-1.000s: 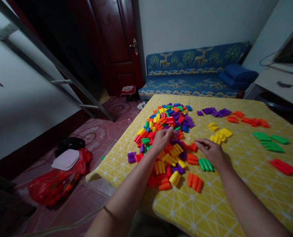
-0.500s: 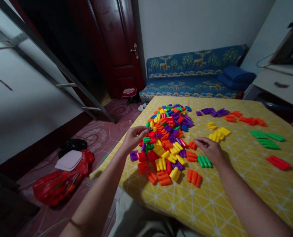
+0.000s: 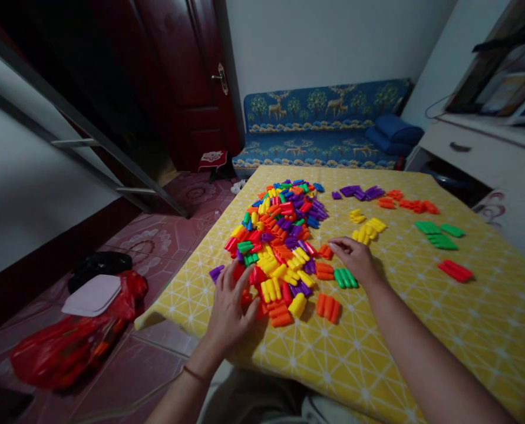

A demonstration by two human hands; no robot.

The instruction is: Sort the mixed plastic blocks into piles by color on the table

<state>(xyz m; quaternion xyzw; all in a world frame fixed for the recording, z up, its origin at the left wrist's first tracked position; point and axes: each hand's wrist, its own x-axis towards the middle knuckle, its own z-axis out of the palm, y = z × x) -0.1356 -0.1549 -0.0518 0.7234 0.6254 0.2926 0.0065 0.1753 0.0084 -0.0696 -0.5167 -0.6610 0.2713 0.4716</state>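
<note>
Head view: left hand point(image 3: 232, 307), fingers apart, over near-left edge of block pile point(image 3: 284, 224) on yellow tablecloth point(image 3: 359, 359); right hand point(image 3: 354, 258) beside orange block point(image 3: 325, 252), fingertips close, cannot tell if holding; light touch likely best, so pile doesn't scatter

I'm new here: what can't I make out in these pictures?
All in the head view:
What lies under the left hand: covered by the hand.
Whether the right hand touches the nearest orange piece: too small.
Lower layers of the colourful pile: buried under others.
What fills the red bag: veiled by the bag.
White cabinet: cut off by the right edge.
</note>
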